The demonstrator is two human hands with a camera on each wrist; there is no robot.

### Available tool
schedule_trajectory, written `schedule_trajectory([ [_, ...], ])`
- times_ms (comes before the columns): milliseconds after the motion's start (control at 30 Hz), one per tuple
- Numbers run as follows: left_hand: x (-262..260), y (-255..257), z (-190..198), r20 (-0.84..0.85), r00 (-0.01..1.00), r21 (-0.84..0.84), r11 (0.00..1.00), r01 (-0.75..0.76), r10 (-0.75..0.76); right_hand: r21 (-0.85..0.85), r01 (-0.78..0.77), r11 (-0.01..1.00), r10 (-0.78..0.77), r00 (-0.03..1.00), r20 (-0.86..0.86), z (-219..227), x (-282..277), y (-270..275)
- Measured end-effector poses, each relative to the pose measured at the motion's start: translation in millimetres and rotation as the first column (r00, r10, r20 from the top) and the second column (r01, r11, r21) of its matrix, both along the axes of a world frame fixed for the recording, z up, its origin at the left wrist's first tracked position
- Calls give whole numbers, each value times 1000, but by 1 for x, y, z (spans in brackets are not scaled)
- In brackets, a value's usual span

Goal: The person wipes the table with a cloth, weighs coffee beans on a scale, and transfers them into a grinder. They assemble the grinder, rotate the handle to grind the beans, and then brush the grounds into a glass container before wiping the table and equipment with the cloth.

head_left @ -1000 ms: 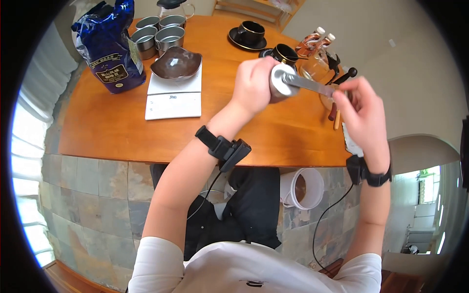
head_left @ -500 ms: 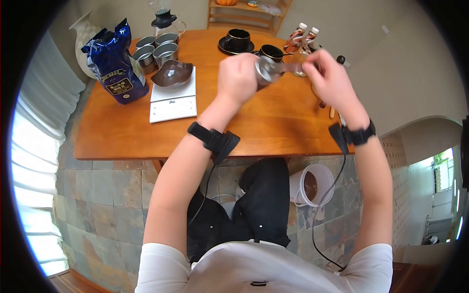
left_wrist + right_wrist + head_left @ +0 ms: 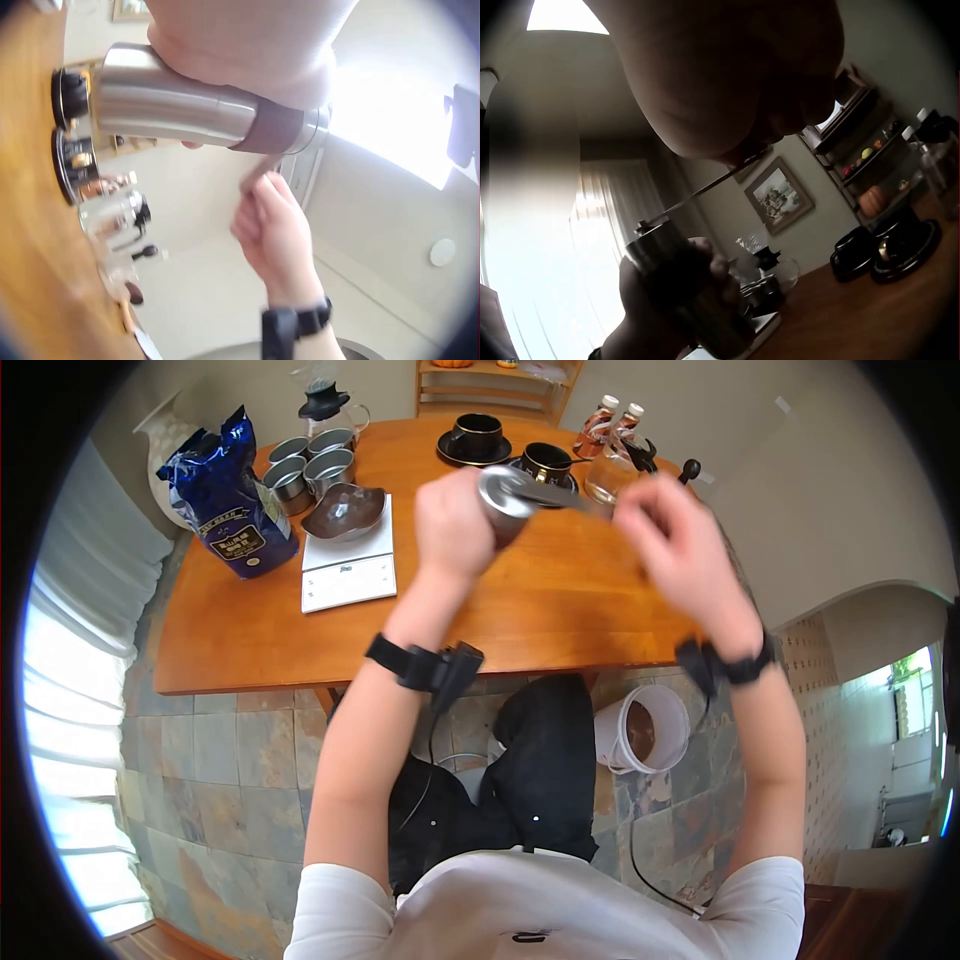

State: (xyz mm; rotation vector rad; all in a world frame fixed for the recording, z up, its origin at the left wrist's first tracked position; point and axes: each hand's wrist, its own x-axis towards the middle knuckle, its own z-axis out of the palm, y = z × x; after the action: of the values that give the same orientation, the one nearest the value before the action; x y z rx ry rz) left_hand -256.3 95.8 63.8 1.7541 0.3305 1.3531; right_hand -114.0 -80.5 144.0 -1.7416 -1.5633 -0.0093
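Observation:
A steel hand coffee grinder point(image 3: 505, 490) with a brown band point(image 3: 274, 127) is held tilted above the table. My left hand point(image 3: 452, 525) grips its body, fingers wrapped around it. From the grinder's top the crank arm point(image 3: 558, 496) reaches out to the right. My right hand point(image 3: 682, 555) pinches the crank's outer end, its fingers blurred in the head view; the left wrist view shows the thumb and fingers point(image 3: 259, 202) closed there. In the right wrist view the crank arm point(image 3: 697, 193) runs from the grinder's top up to the dark hand.
A brown bowl point(image 3: 345, 510) sits on a white scale point(image 3: 348, 585), beside a blue bag point(image 3: 235, 525) and several metal cups point(image 3: 330, 465). Black cups point(image 3: 476, 435) on saucers, bottles point(image 3: 597, 425) and a glass server point(image 3: 605, 475) stand farther back. A white bucket point(image 3: 670, 710) is on the floor.
Both hands and the grinder have shifted left in the head view, which has itself moved. The right hand has kept moving with the crank's end; both hands keep their holds.

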Motion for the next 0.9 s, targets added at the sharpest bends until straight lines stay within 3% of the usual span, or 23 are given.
schedule_trajectory([
  [33, 8, 7, -3, 7, 1000, 1, 1000, -8, 8, 35, -106, 994, 101, 989, 108, -2, -28, -12],
  [100, 27, 13, -23, -179, 980, 128, 989, -69, 91, -23, -305, 952, 303, 928, 218, 5, -68, -10],
  [133, 38, -1, -26, -229, 942, 396, 907, -140, 245, -48, -369, 928, 370, 899, 233, 8, -77, -5],
  [200, 41, -50, -29, 96, 990, 364, 922, -135, 107, 142, -311, 940, 265, 924, 275, 16, -56, 34],
  [233, 37, -49, -25, 92, 990, 370, 919, -134, 107, 144, -178, 973, 166, 982, 92, 21, -39, 45],
  [267, 30, -47, -18, 92, 995, 319, 945, -74, 47, 69, -14, 998, 12, 1000, 25, 26, -12, 49],
  [333, 15, -17, -20, 18, 999, 155, 987, 38, -41, -20, 77, 997, -77, 997, 4, 18, 23, 31],
  [433, 5, 11, 4, -75, 992, 134, 987, -86, 97, 16, -144, 989, 139, 973, 186, -9, -26, -9],
  [500, 31, 26, -26, -266, 951, 273, 958, -82, 157, -15, -308, 951, 305, 931, 199, 2, -62, 3],
  [533, 55, 22, -49, -283, 946, 320, 945, -65, 161, -57, -364, 930, 368, 914, 173, 11, -70, 13],
  [567, 62, -14, -65, 353, 909, -106, 955, 276, -223, 13, -394, 919, 389, 911, 133, 16, -60, 38],
  [600, 68, -41, -26, 325, 944, 103, 991, -86, 48, 33, -292, 956, 286, 949, 137, 28, -49, 54],
  [633, 51, -37, -41, -251, 967, 62, 996, 68, -51, 6, -207, 978, 205, 973, 108, 35, -28, 66],
  [667, 40, -42, -27, -200, 969, 32, 988, 151, -142, -20, -118, 993, 119, 990, 75, 36, -5, 73],
  [733, 26, -31, -25, -52, 988, -124, 983, 137, -145, -141, -7, 990, 4, 1000, -23, 25, 33, 64],
  [800, 11, 14, -33, -200, 975, -12, 995, 99, -99, -206, -47, 977, 53, 998, 26, 6, 42, 36],
  [833, 12, 28, -31, -59, 992, -324, 942, 85, -109, -150, -108, 983, 114, 993, 38, -2, 28, 23],
  [867, 12, 46, -34, 160, 954, -559, 773, 299, -253, -166, -139, 976, 153, 985, 74, 7, 1, 13],
  [900, 16, 37, -18, -146, 980, -363, 929, 72, -133, -113, -215, 970, 228, 967, 112, 4, -14, 13],
])
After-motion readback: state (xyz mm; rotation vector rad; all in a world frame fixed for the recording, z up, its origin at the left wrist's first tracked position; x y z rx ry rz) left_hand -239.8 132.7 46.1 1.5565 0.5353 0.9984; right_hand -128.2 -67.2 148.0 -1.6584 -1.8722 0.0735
